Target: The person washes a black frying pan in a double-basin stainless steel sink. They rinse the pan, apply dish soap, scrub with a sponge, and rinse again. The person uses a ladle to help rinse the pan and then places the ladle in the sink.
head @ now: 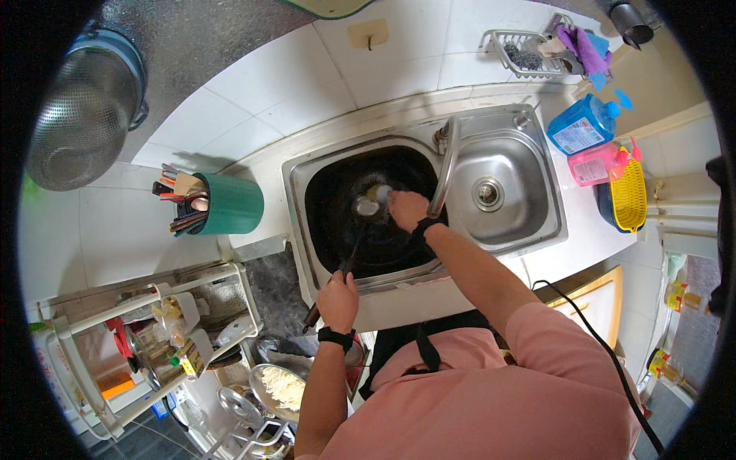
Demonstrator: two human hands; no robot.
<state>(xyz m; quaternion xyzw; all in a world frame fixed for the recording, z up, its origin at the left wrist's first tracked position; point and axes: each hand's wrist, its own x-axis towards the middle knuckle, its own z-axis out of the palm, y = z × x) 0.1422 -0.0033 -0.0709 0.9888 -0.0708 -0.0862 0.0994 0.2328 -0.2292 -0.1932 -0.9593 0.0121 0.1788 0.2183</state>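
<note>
A black wok fills the larger left basin of a stainless steel double sink. My left hand grips the wok's long dark handle, which juts over the sink's front edge. Inside the wok, my right hand holds a small pale and yellowish sponge or pad against the bottom. Next to it shows a shiny whitish patch, wet or foamy. My fingers partly hide the pad. The curved faucet arches just beside my right wrist.
The right basin has a drain strainer. Blue and pink pump bottles and a yellow basket stand at right. A green utensil holder is at left. Below it are a white rack and a plate of pale strips.
</note>
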